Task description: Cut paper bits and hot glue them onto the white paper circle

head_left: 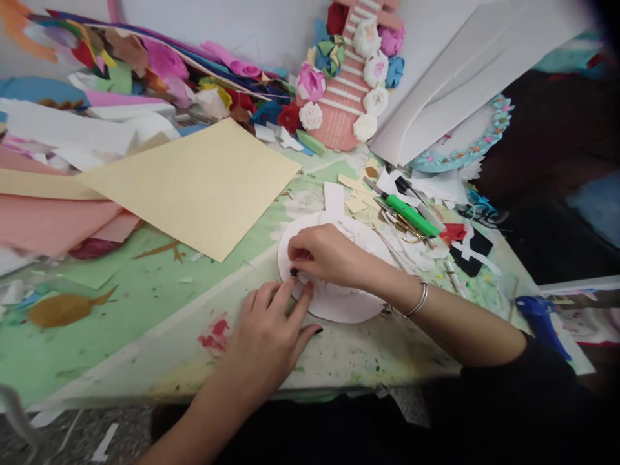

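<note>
A white rounded paper cutout [356, 310] with a straight tab at its top lies flat near the table's front edge. White raised paper bits sit on it, partly covered by my right forearm. My right hand [324, 255] is over its left part, fingers curled together in a pinch; what they hold, if anything, is hidden. My left hand [274, 329] rests palm down with fingers spread, its fingertips at the cutout's lower left edge, close to the right fingertips.
A cream paper sheet [198, 187] lies at left, near a brown paper shape [68, 310]. A green-handled cutter [411, 215] lies among scraps at right. Behind stands a pink guitar-shaped craft [341, 106] with paper flowers. A blue glue gun [542, 323] is at far right.
</note>
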{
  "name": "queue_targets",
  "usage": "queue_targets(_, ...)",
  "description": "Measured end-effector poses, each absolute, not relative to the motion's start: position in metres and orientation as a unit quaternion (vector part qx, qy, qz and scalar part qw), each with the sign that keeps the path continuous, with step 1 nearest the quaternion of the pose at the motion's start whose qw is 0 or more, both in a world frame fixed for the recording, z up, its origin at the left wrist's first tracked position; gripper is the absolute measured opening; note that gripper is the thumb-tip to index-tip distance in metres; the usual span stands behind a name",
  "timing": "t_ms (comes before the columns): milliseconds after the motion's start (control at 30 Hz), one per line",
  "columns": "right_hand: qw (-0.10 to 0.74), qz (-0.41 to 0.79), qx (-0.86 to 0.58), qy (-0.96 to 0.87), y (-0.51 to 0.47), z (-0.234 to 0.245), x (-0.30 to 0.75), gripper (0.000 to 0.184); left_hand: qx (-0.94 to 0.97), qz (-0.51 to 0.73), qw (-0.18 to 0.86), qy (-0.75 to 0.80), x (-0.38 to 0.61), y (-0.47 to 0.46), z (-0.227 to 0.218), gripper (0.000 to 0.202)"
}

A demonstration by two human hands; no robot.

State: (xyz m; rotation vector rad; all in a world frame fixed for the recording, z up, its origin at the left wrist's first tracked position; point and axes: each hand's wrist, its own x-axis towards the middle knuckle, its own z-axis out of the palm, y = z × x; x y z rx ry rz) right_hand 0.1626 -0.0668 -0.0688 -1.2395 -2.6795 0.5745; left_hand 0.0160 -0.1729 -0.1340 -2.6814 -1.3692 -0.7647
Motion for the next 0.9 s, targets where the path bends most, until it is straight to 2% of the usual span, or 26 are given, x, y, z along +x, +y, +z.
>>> queue_targets(133, 0.064, 0.188, -0.396, -0.897, -0.062, -0.078, 0.167, 0.019, -0.860, -0.245, -0.007, -0.448, 0.016, -0.173, -0.132, 0.044)
queue_targets(367, 0.098, 0.184, -0.346, -0.915, -0.064, -0.083, 0.176, 0.019, -0.843, -0.247, -0.035, -0.476, 0.017, -0.172, -0.130, 0.042)
queue_targets(467, 0.148, 0.175, -0.352, -0.908, -0.065, -0.073, 0.183, 0.023, -0.845, -0.246, -0.041, -0.474, 0.016, -0.171, -0.130, 0.040)
queue_targets(600, 0.245, 0.131, -0.440, -0.854, -0.070, -0.059, 0.215, 0.019, -0.847, -0.239, -0.040, -0.473, 0.016, -0.171, -0.130, 0.041)
queue_targets(700, 0.235, 0.088, -0.538, -0.805, -0.077, -0.066, 0.253, 0.015, -0.851, -0.227, -0.032, -0.473, 0.016, -0.171, -0.131, 0.042)
queue_targets(800, 0.228, 0.090, -0.617, -0.748, -0.086, -0.084, 0.289, 0.025, -0.858, -0.223, -0.012, -0.463, 0.016, -0.169, -0.132, 0.042)
queue_targets(900, 0.223, 0.112, -0.654, -0.715, -0.093, -0.100, 0.310, 0.035, -0.860, -0.216, 0.003, -0.462, 0.018, -0.168, -0.133, 0.051)
